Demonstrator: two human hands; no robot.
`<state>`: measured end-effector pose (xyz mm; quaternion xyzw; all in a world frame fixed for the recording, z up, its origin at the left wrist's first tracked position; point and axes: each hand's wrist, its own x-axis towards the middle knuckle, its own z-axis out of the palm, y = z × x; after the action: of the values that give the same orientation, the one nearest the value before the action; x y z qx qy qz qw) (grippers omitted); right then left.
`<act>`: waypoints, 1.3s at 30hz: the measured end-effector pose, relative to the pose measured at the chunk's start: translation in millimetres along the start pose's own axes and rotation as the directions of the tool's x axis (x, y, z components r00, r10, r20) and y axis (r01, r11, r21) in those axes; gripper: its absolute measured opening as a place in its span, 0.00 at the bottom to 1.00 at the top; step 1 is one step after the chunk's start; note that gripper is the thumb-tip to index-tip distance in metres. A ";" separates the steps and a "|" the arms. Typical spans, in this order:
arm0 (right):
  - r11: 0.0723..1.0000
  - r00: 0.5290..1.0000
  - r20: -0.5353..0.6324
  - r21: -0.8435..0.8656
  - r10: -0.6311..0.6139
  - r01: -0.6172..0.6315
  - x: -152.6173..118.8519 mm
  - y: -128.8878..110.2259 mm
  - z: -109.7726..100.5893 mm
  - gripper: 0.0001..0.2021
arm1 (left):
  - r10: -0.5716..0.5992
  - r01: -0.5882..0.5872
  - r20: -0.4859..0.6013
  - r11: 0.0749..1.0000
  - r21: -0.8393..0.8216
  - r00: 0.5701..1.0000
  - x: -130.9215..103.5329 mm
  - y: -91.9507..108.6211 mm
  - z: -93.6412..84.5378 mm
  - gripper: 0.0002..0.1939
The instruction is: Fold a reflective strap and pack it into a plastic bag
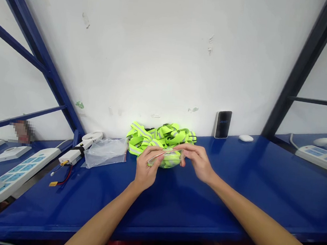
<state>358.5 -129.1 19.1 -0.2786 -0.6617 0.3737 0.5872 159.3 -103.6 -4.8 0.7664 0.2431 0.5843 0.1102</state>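
Between my hands is a clear zip bag [171, 160] with a bundled neon-yellow reflective strap inside. My left hand [147, 165] pinches the bag's left end near its red-edged opening, thumb toward me. At the other end, my right hand [198, 162] has its fingers closed on the bag's upper right corner. Just behind the bag lies a loose heap of neon-yellow straps [162, 136] with grey reflective stripes, against the wall. To the left of the heap, flat clear zip bags [105, 153] rest on the blue table [190, 206].
A small white fan [92, 135] and a white battery pack [72, 156] with wires sit at the left. Against the wall stands a dark-screened clock device [222, 124], beside a white oval case [246, 138]. Power strips [19, 174] lie past the left table edge. Blue posts flank both sides.
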 end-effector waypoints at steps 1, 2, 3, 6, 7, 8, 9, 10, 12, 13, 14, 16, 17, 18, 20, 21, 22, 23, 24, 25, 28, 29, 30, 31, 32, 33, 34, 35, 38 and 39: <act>1.000 1.000 -0.001 -0.020 -0.006 0.006 -1.2 0.3 1.7 0.14 | -0.016 0.016 -0.010 1.000 -0.011 1.000 0.1 -0.7 -0.4 0.10; 0.999 1.000 -0.012 -0.048 -0.012 0.011 -2.4 1.0 3.5 0.13 | -0.028 0.028 -0.011 0.999 -0.017 1.000 0.0 -1.5 -0.8 0.10; 0.997 0.999 -0.029 -0.075 -0.016 0.014 -3.4 2.3 5.4 0.13 | -0.036 0.036 -0.008 0.999 -0.021 0.999 -0.2 -2.2 -1.2 0.10; 0.995 0.992 -0.123 -0.102 0.001 -0.014 -3.1 7.1 9.4 0.14 | -0.028 0.030 0.047 0.998 -0.047 0.998 -3.5 -3.0 -0.8 0.12; 0.996 0.985 -0.172 -0.081 0.026 -0.040 -1.5 7.9 9.2 0.14 | -0.012 0.018 0.078 0.997 -0.070 0.997 -5.4 -2.7 0.0 0.16; 0.997 0.973 -0.223 -0.038 0.056 -0.066 0.7 7.9 7.8 0.14 | 0.008 0.003 0.106 0.995 -0.103 0.994 -7.5 -2.5 1.0 0.22; 0.996 0.960 -0.263 0.028 0.094 -0.089 3.6 6.8 5.1 0.14 | 0.027 -0.009 0.122 0.989 -0.145 0.992 -9.4 -2.3 2.2 0.29; 0.987 0.950 -0.279 0.114 0.139 -0.111 6.7 4.9 1.0 0.12 | 0.033 -0.010 0.117 0.981 -0.192 0.993 -11.0 -2.3 3.3 0.33; 0.939 0.944 -0.234 0.308 0.231 -0.154 12.4 0.0 -9.6 0.11 | -0.028 0.040 0.047 0.954 -0.296 0.998 -11.6 -3.5 4.5 0.34; 0.899 0.945 -0.181 0.398 0.272 -0.183 14.4 -1.9 -14.8 0.12 | -0.095 0.096 0.020 0.930 -0.355 0.995 -10.4 -4.6 4.3 0.31; 0.855 0.944 -0.121 0.471 0.306 -0.217 15.4 -2.8 -18.9 0.13 | -0.178 0.175 0.033 0.889 -0.422 0.983 -8.3 -5.9 3.8 0.28; 0.775 0.934 -0.011 0.561 0.356 -0.289 14.7 -0.6 -22.1 0.15 | -0.331 0.373 0.178 0.753 -0.542 0.927 -2.6 -8.1 2.1 0.21; 0.745 0.924 0.038 0.580 0.379 -0.329 13.1 2.2 -20.8 0.16 | -0.378 0.467 0.276 0.674 -0.572 0.884 0.3 -8.8 1.4 0.19; 0.724 0.913 0.081 0.583 0.399 -0.368 11.1 5.5 -17.7 0.17 | -0.410 0.549 0.366 0.601 -0.581 0.835 2.7 -9.2 1.1 0.18; 0.717 0.900 0.149 0.557 0.410 -0.419 6.8 11.4 -8.4 0.17 | -0.458 0.656 0.471 0.495 -0.569 0.754 5.0 -9.0 2.2 0.18; 0.726 0.902 0.180 0.541 0.394 -0.425 4.9 13.1 -3.4 0.16 | -0.481 0.690 0.496 0.466 -0.554 0.723 4.8 -8.8 3.4 0.18; 0.739 0.908 0.206 0.529 0.364 -0.416 3.5 13.8 0.9 0.15 | -0.501 0.719 0.517 0.450 -0.529 0.694 4.0 -8.8 4.7 0.19; 0.752 0.917 0.225 0.525 0.329 -0.399 2.4 13.7 4.1 0.13 | -0.521 0.743 0.530 0.451 -0.495 0.669 2.8 -9.0 5.9 0.20; 0.761 0.923 0.243 0.522 0.299 -0.384 1.9 13.3 6.0 0.13 | -0.541 0.760 0.534 0.468 -0.452 0.650 1.7 -9.3 6.8 0.21; 0.765 0.922 0.264 0.518 0.283 -0.383 1.9 13.1 6.4 0.13 | -0.560 0.769 0.529 0.496 -0.404 0.638 1.0 -9.6 7.1 0.22; 0.776 0.891 0.327 0.452 0.315 -0.440 4.0 18.8 0.0 0.21 | -0.569 0.757 0.527 0.600 -0.259 0.631 2.7 -9.5 3.7 0.22; 0.785 0.881 0.334 0.418 0.335 -0.457 5.0 23.2 -3.8 0.25 | -0.559 0.750 0.550 0.627 -0.210 0.621 4.4 -8.9 1.5 0.22; 0.795 0.874 0.330 0.384 0.357 -0.469 5.8 28.6 -7.6 0.28 | -0.548 0.746 0.583 0.646 -0.160 0.600 6.3 -8.3 -0.9 0.21; 0.803 0.869 0.316 0.353 0.380 -0.480 6.4 34.5 -11.3 0.30 | -0.540 0.744 0.617 0.658 -0.115 0.572 8.1 -7.8 -3.3 0.21; 0.809 0.864 0.300 0.322 0.405 -0.491 6.7 40.3 -14.5 0.31 | -0.534 0.743 0.646 0.664 -0.079 0.546 9.4 -7.6 -5.2 0.20; 0.811 0.855 0.286 0.291 0.432 -0.507 6.8 45.4 -16.9 0.31 | -0.532 0.743 0.661 0.667 -0.057 0.529 10.2 -7.9 -6.7 0.19; 0.810 0.841 0.281 0.253 0.462 -0.529 6.8 49.6 -18.5 0.30 | -0.535 0.744 0.663 0.667 -0.050 0.524 10.3 -8.9 -7.6 0.18; 0.809 0.826 0.279 0.208 0.490 -0.550 6.6 52.6 -19.3 0.27 | -0.542 0.747 0.655 0.663 -0.052 0.527 9.7 -10.4 -7.9 0.17; 0.833 0.803 0.295 0.041 0.517 -0.552 6.0 55.0 -18.2 0.17 | -0.589 0.790 0.617 0.606 -0.091 0.522 5.2 -17.3 -6.4 0.15; 0.845 0.803 0.305 -0.009 0.512 -0.535 5.7 54.4 -17.2 0.16 | -0.601 0.810 0.610 0.575 -0.119 0.516 3.6 -19.6 -5.4 0.14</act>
<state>370.7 -90.8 -21.9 -0.3684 -0.6243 0.5837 0.3658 150.1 -85.6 -9.1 0.6800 0.3798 0.2967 0.5526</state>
